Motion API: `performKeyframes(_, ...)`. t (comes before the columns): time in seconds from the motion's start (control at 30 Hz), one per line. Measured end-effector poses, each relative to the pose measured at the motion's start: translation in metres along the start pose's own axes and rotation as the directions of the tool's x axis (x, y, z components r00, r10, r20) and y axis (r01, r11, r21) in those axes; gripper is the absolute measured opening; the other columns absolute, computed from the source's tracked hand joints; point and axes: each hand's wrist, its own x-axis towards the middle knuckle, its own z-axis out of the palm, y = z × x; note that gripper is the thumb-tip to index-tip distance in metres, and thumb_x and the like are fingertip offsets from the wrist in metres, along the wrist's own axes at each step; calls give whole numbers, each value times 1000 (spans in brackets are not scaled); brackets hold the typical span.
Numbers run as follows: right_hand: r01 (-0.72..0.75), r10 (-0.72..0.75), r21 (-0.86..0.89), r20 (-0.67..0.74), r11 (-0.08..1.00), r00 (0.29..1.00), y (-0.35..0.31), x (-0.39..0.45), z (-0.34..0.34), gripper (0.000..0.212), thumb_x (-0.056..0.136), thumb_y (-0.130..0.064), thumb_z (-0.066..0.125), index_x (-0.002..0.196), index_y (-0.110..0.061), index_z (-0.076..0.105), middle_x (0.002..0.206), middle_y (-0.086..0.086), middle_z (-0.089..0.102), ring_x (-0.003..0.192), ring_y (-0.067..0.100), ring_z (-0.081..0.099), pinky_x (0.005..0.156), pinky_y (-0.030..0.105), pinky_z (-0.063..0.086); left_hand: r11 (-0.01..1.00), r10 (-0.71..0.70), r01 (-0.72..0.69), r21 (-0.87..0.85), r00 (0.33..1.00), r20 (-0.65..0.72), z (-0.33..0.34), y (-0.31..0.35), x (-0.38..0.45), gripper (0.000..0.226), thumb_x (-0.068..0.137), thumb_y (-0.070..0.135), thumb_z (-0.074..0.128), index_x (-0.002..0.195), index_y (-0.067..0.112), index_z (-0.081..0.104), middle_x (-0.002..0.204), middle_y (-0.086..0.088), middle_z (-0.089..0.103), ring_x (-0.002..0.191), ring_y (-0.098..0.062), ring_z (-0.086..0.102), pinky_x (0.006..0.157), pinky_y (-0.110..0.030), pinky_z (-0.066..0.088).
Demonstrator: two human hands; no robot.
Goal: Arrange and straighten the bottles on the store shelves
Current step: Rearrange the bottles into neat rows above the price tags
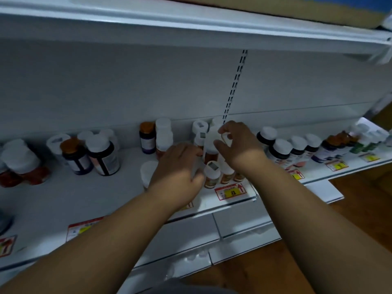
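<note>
Here, going from the left, the white metal store shelf [118, 194] carries dark brown plastic bottles with white caps [104, 153] standing upright at about nine o'clock from the hands, well apart from them, their labels too blurred to read. Next comes the left hand [178, 172], knuckles up, fingers curled down at the left flank of the centre cluster; whether it actually grips a bottle I cannot tell, since its fingertips are hidden. Just beside it, at three o'clock, stands a small amber bottle with a white cap [212, 175], upright, its long axis vertical. At one o'clock from that, the right hand [237, 143] pinches a taller white-capped amber bottle [212, 145], which stands upright between both hands, so the right hand is the nearer one for nudging it into line. Below, a red and yellow price tag [231, 190] shows what looks like "88". Farther right, a row of dark white-capped bottles [297, 149] recedes toward two o'clock.
</note>
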Motion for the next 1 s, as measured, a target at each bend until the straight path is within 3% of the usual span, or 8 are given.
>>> performKeyframes(0.1, -44, 62, -74, 259, 996, 964, 19, 34, 6, 45, 92, -35, 58, 132, -22, 44, 130, 12, 43, 104, 29, 54, 77, 29, 40, 996, -86, 86, -4, 995, 53, 11, -4, 7, 36, 81, 27, 56, 116, 17, 58, 113, -3, 56, 102, -14, 43, 80, -22, 29)
performKeyframes(0.2, 60, -25, -87, 359, 994, 933, 37, 54, 21, 48, 89, -30, 63, 130, -18, 42, 122, 15, 49, 94, 26, 54, 67, 28, 38, 985, -170, 169, 34, 985, 26, 24, -7, 15, 38, 84, 31, 51, 119, 20, 56, 116, 1, 54, 106, -19, 48, 85, -27, 33)
performKeyframes(0.27, 131, -109, -39, 353, 991, 929, 44, 63, 27, 43, 86, -24, 67, 120, -14, 43, 110, 13, 54, 82, 21, 49, 55, 26, 33, 976, -204, 203, 78, 979, 6, 34, -4, 20, 38, 84, 35, 46, 117, 20, 57, 113, 0, 55, 102, -22, 51, 83, -30, 37)
performKeyframes(0.4, 239, -240, 44, 339, 970, 910, 61, 80, 22, 36, 81, -25, 71, 104, -16, 45, 102, 7, 52, 82, 20, 47, 53, 22, 27, 956, -261, 263, 133, 965, -32, 51, 11, 26, 43, 82, 38, 45, 117, 17, 59, 111, -4, 56, 100, -24, 53, 83, -29, 36)
performKeyframes(0.6, 144, -231, 364, 208, 920, 951, 50, 87, -3, 35, 88, -33, 63, 119, -25, 51, 107, -4, 55, 85, 10, 54, 59, 16, 38, 919, -343, 374, 121, 913, -222, 53, 24, 28, 42, 84, 38, 49, 118, 15, 59, 110, -5, 58, 99, -25, 52, 84, -34, 43)
performKeyframes(0.77, 147, -309, 539, 223, 829, 925, 14, 70, -14, 34, 85, -48, 63, 110, -27, 53, 98, -12, 57, 84, 0, 56, 65, 21, 47, 883, -303, 415, 220, 861, -410, 29, 16, 10, 28, 81, 19, 57, 106, 8, 63, 103, -10, 60, 94, -29, 53, 80, -34, 41)
performKeyframes(0.9, 93, -313, 598, 275, 796, 909, -10, 52, -1, 35, 82, -51, 65, 101, -24, 53, 90, -9, 58, 79, 5, 57, 62, 25, 43, 868, -304, 424, 260, 866, -397, 12, 5, -5, 31, 80, 17, 61, 110, 10, 63, 107, -8, 60, 99, -25, 51, 83, -24, 33)
performKeyframes(1.0, 85, -316, 606, 285, 791, 905, -22, 39, 13, 36, 81, -49, 67, 99, -23, 50, 87, -10, 56, 76, 4, 55, 60, 23, 40, 869, -321, 412, 274, 891, -322, -7, -5, -13, 38, 78, 27, 58, 114, 14, 61, 109, -5, 59, 100, -24, 52, 82, -28, 35)
